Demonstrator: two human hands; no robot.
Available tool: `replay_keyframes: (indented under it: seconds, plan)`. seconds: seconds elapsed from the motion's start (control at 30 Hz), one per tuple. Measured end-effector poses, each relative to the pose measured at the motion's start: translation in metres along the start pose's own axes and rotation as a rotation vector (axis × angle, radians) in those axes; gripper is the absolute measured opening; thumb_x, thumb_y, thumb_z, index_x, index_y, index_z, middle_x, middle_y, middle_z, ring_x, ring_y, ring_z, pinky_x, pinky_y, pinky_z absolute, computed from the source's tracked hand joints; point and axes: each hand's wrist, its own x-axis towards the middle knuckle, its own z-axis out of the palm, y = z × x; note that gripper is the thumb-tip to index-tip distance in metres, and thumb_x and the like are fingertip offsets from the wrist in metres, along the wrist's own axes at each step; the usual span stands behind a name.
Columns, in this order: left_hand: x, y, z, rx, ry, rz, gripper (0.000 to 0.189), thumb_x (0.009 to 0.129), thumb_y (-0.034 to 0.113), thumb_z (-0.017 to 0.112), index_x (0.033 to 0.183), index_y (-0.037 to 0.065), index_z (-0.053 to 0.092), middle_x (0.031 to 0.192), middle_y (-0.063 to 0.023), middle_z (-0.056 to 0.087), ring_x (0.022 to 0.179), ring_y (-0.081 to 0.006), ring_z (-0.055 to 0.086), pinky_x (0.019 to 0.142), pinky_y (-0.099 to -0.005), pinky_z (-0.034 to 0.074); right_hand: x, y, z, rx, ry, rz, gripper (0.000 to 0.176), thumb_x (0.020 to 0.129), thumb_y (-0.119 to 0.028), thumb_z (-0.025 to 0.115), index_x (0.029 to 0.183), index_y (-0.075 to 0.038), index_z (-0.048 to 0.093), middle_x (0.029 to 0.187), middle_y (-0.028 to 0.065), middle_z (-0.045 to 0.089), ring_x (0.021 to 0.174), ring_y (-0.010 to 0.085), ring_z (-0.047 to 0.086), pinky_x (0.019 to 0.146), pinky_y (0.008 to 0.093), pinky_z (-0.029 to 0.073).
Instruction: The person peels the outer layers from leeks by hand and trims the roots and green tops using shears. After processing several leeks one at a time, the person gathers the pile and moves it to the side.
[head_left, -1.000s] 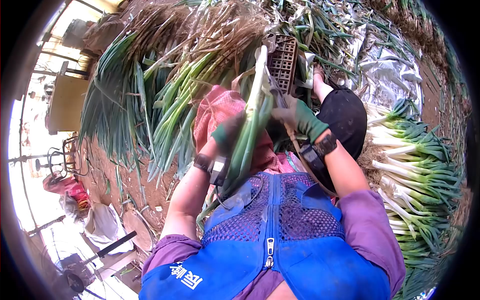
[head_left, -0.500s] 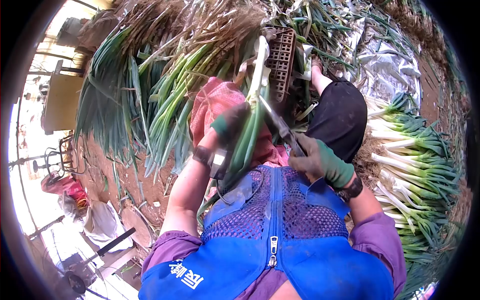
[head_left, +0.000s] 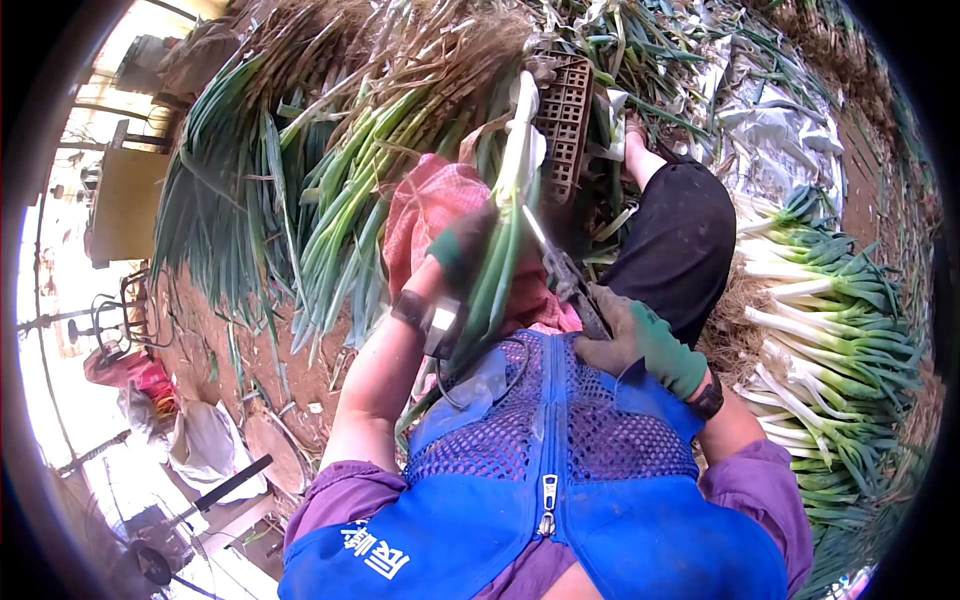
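Observation:
My left hand (head_left: 466,245), in a dark and green glove, is wrapped around the leaves of a long green onion (head_left: 516,150). Its white end points up and away from me, and the green leaves trail down toward my vest. My right hand (head_left: 638,342), gloved in green and grey, grips an air blow gun (head_left: 572,288). The gun's thin pale nozzle points up and left, with its tip close beside the onion stalk just past my left hand. A pink cloth (head_left: 425,205) lies over my leg beneath the left hand.
A big pile of untrimmed green onions (head_left: 225,190) with dry roots lies at the upper left. A brown plastic crate (head_left: 563,125) stands ahead. Cleaned onions (head_left: 815,310) lie in a row on the right, near white sheeting (head_left: 780,135). A bent knee (head_left: 680,240) is close by.
My right hand and the blow gun have shifted slightly down and to the right, and the nozzle tip sits a little lower. My left hand stays nearly still on the onion.

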Motion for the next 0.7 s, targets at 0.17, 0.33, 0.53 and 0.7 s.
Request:
replay_keyframes:
  seconds: [0.17, 0.33, 0.53, 0.7]
  plan:
    - [0.019, -0.005, -0.013, 0.025, 0.134, -0.044, 0.035, 0.107, 0.028, 0.048, 0.135, 0.01, 0.058, 0.113, -0.004, 0.069, 0.094, -0.0133, 0.068, 0.085, -0.0265, 0.057, 0.043, 0.023, 0.008, -0.092, 0.148, -0.077, 0.057, 0.081, -0.029, 0.069, 0.128, 0.0, 0.054, 0.091, 0.0191, 0.065, 0.078, 0.0289, 0.064, 0.075, 0.0389, 0.051]
    - [0.03, -0.001, -0.038, -0.026, 0.18, -0.116, 0.039, 0.1, 0.038, 0.057, 0.12, 0.007, 0.069, 0.099, -0.0116, 0.074, 0.087, -0.0199, 0.071, 0.082, -0.031, 0.057, 0.066, 0.03, 0.009, 0.115, 0.104, 0.068, 0.045, 0.081, -0.031, 0.073, 0.11, 0.0, 0.059, 0.085, 0.0113, 0.063, 0.076, 0.0187, 0.061, 0.07, 0.0358, 0.05]
    - [-0.004, 0.024, 0.034, 1.595, 0.812, 0.53, 0.038, 0.089, 0.036, 0.06, 0.112, 0.006, 0.069, 0.103, -0.0214, 0.071, 0.094, -0.0375, 0.07, 0.087, -0.0475, 0.053, 0.054, 0.029, 0.006, 0.128, 0.043, 0.155, 0.041, 0.081, -0.03, 0.073, 0.106, -0.001, 0.059, 0.081, 0.0088, 0.06, 0.075, 0.0196, 0.056, 0.07, 0.0351, 0.048]
    - [0.009, 0.021, 0.06, 1.871, 0.57, 0.18, 0.038, 0.093, 0.041, 0.058, 0.108, 0.007, 0.069, 0.106, -0.0203, 0.071, 0.098, -0.0378, 0.069, 0.087, -0.0477, 0.054, 0.055, 0.044, 0.013, 0.136, 0.066, 0.119, 0.038, 0.082, -0.026, 0.074, 0.107, -0.002, 0.059, 0.082, 0.0041, 0.059, 0.076, 0.0132, 0.056, 0.07, 0.0319, 0.049]
